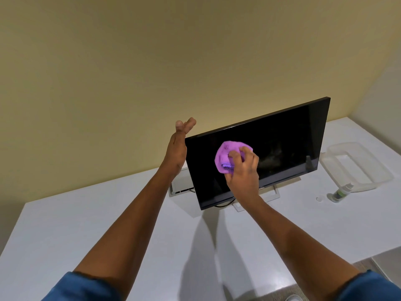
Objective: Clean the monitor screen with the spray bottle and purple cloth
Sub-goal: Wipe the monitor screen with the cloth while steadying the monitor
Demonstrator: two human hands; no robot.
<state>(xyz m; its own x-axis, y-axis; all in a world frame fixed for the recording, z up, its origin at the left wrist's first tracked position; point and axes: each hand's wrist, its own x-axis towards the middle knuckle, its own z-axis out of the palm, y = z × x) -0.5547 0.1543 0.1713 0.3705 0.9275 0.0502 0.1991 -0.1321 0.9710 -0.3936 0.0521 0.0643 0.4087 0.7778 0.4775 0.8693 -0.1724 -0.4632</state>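
A black monitor (282, 148) stands tilted on a white table, its dark screen facing me. My right hand (244, 168) presses a bunched purple cloth (226, 154) against the left half of the screen. My left hand (176, 148) rests against the monitor's upper left edge, with the fingers reaching over the top corner behind the panel. A small spray bottle (341, 192) with a green label stands on the table to the right of the monitor, with no hand on it.
A clear plastic container (358, 168) sits at the right behind the spray bottle. A small round cap (319, 199) lies beside the bottle. The white table (108, 224) meets a beige wall behind the monitor. A cable runs under the monitor's stand (269, 195).
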